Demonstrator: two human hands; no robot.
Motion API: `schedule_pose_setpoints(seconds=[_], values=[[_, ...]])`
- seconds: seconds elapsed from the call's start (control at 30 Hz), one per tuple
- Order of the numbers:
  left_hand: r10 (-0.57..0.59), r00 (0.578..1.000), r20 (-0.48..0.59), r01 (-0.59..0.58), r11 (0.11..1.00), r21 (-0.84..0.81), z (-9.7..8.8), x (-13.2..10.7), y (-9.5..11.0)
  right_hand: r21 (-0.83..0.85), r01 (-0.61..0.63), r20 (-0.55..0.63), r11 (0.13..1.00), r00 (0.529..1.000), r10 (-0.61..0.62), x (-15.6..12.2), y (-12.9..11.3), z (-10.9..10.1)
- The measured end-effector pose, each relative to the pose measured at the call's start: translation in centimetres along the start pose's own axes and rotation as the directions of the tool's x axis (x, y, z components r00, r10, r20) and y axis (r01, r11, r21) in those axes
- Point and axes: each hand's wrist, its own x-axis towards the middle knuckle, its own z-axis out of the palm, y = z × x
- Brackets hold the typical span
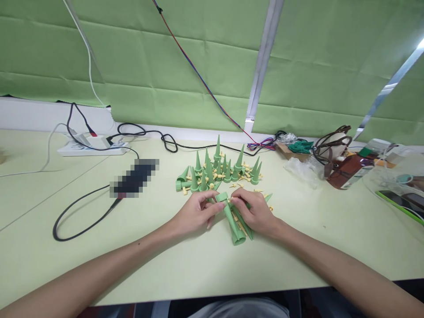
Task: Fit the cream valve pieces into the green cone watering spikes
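My left hand (198,211) is closed round a green plastic watering spike (222,197), gripping its wide collar end. Thumb and fingers of my right hand (254,211) pinch a small yellow valve (231,200) against that collar; the fingers mostly cover it. Just below both hands, more green spikes (237,238) lie on the table with yellow pieces among them. Behind my hands stands a cluster of upright green spikes (217,154), with several yellow valves (243,179) scattered around their bases.
A pixelated dark device (134,179) on a black cable lies at left, before a white power strip (92,145). To the right are a brown bottle (347,172), crumpled clear plastic (304,172), tangled cords and a green-edged phone (399,205). Wires run along the back wall.
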Motion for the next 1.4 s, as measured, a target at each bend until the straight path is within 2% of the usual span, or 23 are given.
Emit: schedule_pose_setpoints(seconds=[0.1,0.23,0.47,0.8,1.0,1.27,1.33,1.4], values=[[0.037,0.997,-0.061,-0.034,0.998,0.058,0.38,-0.21,0.3,0.019,-0.011,0.0,1.0,1.0,0.011,-0.07,-0.08,0.09],[0.157,0.981,-0.115,-0.133,0.973,0.188,0.74,-0.32,0.79,0.027,-0.003,-0.005,1.0,1.0,0.003,-0.02,-0.33,0.18],[0.34,0.934,-0.108,-0.283,0.89,0.356,0.67,-0.59,0.5,0.025,0.031,-0.014,0.999,0.999,-0.031,-0.13,-0.47,0.27],[0.604,0.797,-0.009,-0.506,0.675,0.537,0.53,-0.84,0.49,0.157,0.025,0.005,0.987,1.0,-0.026,-0.48,-0.44,0.52],[0.661,0.749,0.044,-0.567,0.606,0.557,0.35,-0.79,0.26,0.188,0.022,0.017,0.982,1.0,-0.026,-0.47,-0.86,0.45],[0.654,0.748,0.108,-0.582,0.569,0.581,0.25,-1.06,0.88,0.19,-0.011,0.028,0.982,1.0,0.005,-0.46,-0.71,0.57],[0.667,0.732,0.139,-0.602,0.538,0.589,0.17,-1.05,0.99,0.195,-0.021,0.036,0.981,0.999,0.014,-0.49,-0.71,0.58],[0.698,0.696,0.171,-0.635,0.485,0.602,-0.01,-0.97,0.91,0.197,-0.027,0.042,0.98,0.999,0.019,-0.52,-0.73,0.57]])
